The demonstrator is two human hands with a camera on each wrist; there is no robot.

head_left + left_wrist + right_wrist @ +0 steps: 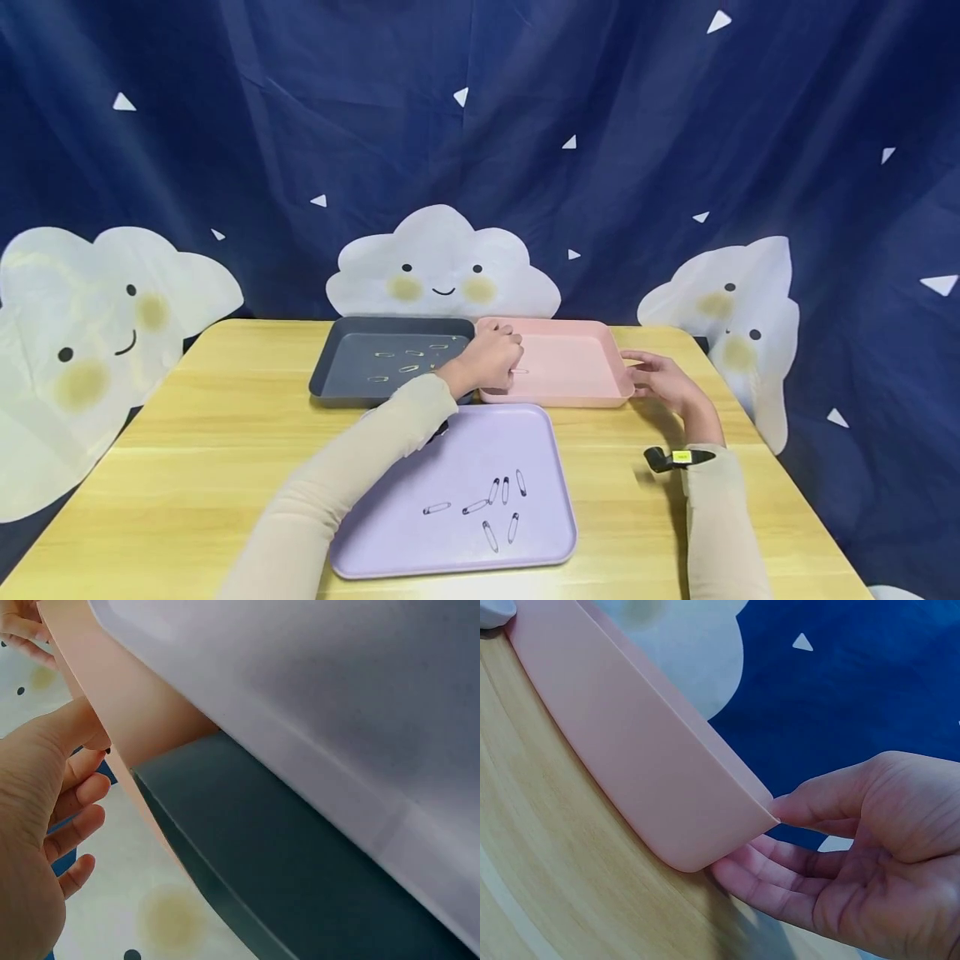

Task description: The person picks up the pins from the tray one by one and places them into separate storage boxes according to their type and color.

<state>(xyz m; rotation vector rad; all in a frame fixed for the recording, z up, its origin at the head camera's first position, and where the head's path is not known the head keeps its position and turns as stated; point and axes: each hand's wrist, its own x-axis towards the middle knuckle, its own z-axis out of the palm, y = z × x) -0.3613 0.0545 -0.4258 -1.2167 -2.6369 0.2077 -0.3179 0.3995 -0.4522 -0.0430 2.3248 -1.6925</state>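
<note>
At far edge of desk [225, 433], pink tray [570, 367] beside grey tray [352, 350]. Left hand [487, 358] pinches pink tray's left rim, fingers curled. Right hand [663, 379] holds its right corner, thumb on top, fingers beneath. Lilac tray [450, 467] with safety pins [487, 504] at near edge.

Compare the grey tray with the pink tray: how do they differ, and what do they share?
The grey tray is dark and holds several safety pins; the pink tray is pale and shows perhaps one. The grey tray sits untouched; the pink tray has the left hand at its left rim and the right hand at its right corner. Both are rectangular, raised-rimmed, side by side on the table.
</note>
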